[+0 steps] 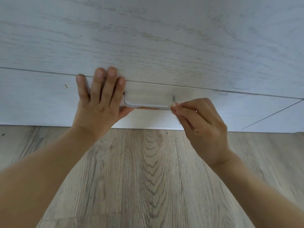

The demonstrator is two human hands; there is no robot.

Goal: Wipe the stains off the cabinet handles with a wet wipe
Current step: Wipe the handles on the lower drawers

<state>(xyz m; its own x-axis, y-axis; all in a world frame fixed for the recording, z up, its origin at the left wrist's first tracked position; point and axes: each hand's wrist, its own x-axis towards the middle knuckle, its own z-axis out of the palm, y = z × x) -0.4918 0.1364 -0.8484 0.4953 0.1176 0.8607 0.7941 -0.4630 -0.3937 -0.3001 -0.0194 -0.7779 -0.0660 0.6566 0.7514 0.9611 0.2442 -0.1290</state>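
Cabinet handle (pixel 148 107), a pale grey bar on two short posts, sits on the lower drawer front (pixel 213 109) of a whitewashed wood-grain cabinet, just above the floor. An orange-brown stain (pixel 148 108) streaks along the front edge of the bar, from about its middle toward its right end.

My left hand (pixel 100 99) lies flat against the drawer front at the handle's left end, fingers straight and spread, their tips reaching up across the seam (pixel 197 87) between the lower and upper fronts. My left thumb (pixel 126 111) pokes out under the bar's left corner, touching it or very nearly so.

My right hand (pixel 202 125) is at the handle's right end, fingers curled and pinching a small bunched wet wipe (pixel 175 106). Only a little of the wipe shows past my fingertips; it looks white with an orange tinge and presses against the right end of the bar, next to the right post (pixel 173 98).

A small orange speck (pixel 66 86) marks the drawer front to the left of my left hand. Below the cabinet runs a grey-brown wood-plank floor (pixel 148 178), with both my bare forearms stretched over it.
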